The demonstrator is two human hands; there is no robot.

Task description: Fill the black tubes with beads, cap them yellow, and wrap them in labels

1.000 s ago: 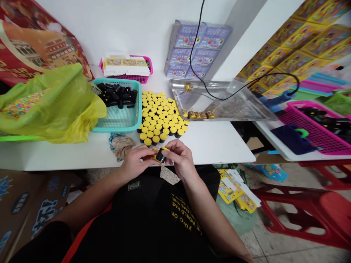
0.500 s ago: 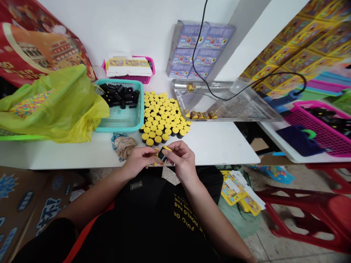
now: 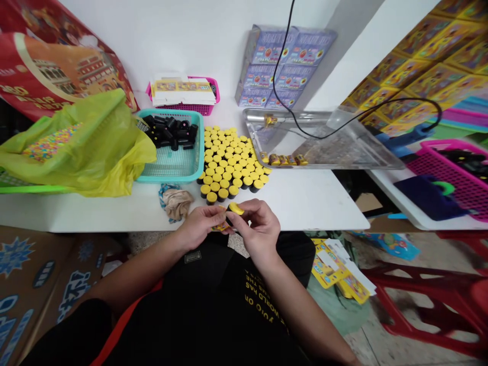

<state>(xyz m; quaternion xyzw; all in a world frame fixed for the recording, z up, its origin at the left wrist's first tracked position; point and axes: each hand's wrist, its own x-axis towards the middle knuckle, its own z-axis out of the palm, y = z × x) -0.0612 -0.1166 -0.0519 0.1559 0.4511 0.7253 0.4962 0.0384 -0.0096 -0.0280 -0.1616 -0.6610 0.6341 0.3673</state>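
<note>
At the table's front edge, my right hand is closed with thumb and fingers on a small black canister with a yellow cap. The canister is tilted, its yellow end up. Close against it, my left hand pinches a small yellow-and-orange printed piece, which looks like a label or wrapper; fingers hide most of it. Just beyond my hands, many similar yellow-capped canisters stand upright in a tight cluster. A crumpled beige and blue cloth lies left of my left hand.
Black tubes lie in a turquoise basket. A yellow-green bag holds colourful beads. A metal tray carries several small wrapped pieces. Purple boxes stand by the wall. A black cable hangs across. A red stool stands right.
The canister has turned in my right hand, and more of its yellow cap shows. Both hands stay together at the table edge. The whole view has shifted slightly.
</note>
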